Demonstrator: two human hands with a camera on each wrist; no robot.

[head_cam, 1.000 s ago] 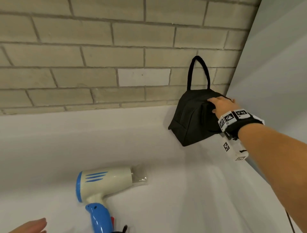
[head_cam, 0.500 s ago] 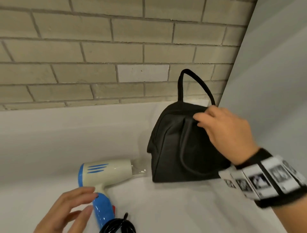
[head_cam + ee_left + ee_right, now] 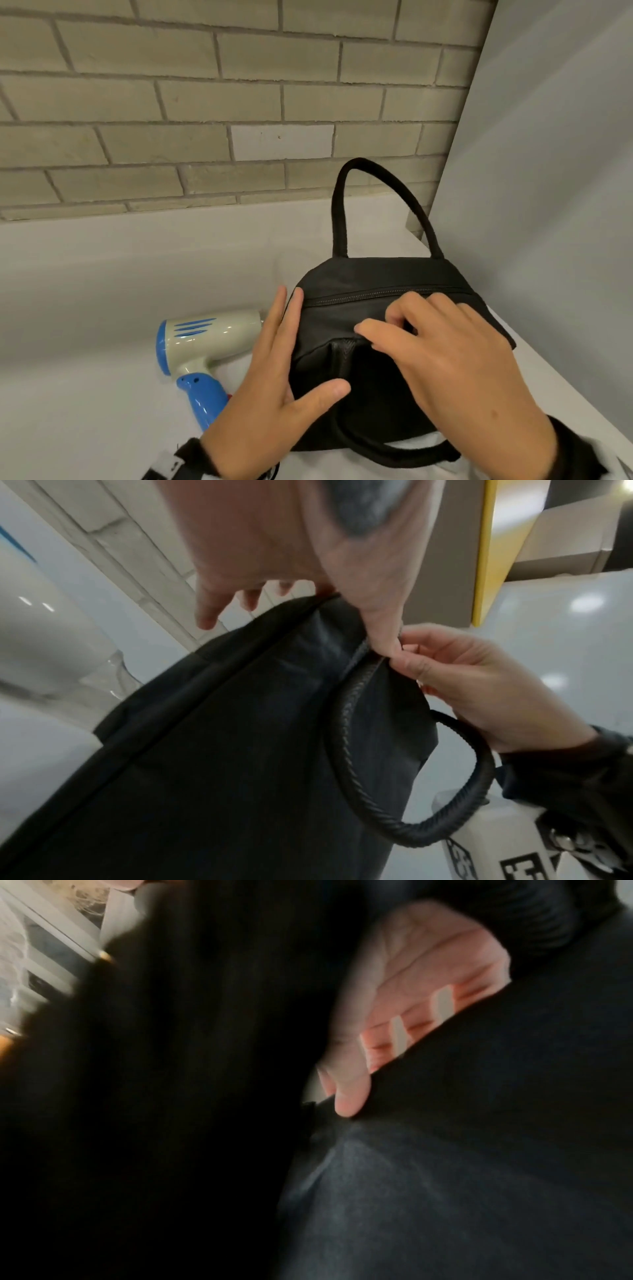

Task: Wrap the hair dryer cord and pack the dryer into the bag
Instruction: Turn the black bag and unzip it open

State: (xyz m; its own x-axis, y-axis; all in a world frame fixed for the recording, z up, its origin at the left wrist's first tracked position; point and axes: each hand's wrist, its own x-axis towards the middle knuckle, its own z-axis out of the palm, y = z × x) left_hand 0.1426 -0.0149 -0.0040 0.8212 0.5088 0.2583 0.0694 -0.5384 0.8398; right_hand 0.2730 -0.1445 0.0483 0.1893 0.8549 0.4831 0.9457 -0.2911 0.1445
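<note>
At the far left of the head view the hair dryer [image 3: 205,339] lies on its side on the white counter [image 3: 85,394], its cream barrel pointing right toward the bag and its blue handle [image 3: 205,399] angled down toward the person; its cord cannot be seen in this view. Just to the right of the dryer, the left hand [image 3: 270,404] rests flat against the left end of the black bag [image 3: 376,387], fingers straight and reaching up along the bag's side, the thumb spread out across the dark front panel; it grips nothing. The bag stands on the counter close to the corner where the brick wall [image 3: 205,102] meets a plain grey panel [image 3: 548,171]. Its zipper [image 3: 359,294] runs closed along the top, one carry handle [image 3: 346,178] stands upright behind, and the other handle [image 3: 376,452] droops down over the front. Farther right, the right hand [image 3: 455,370] lies over the top of the bag with fingers curled, thumb and forefinger pinching the fabric at the top front, near where the front handle is sewn on. The left wrist view shows that pinch at the handle's root [image 3: 373,653]. The right wrist view is blurred and mostly dark fabric.
</note>
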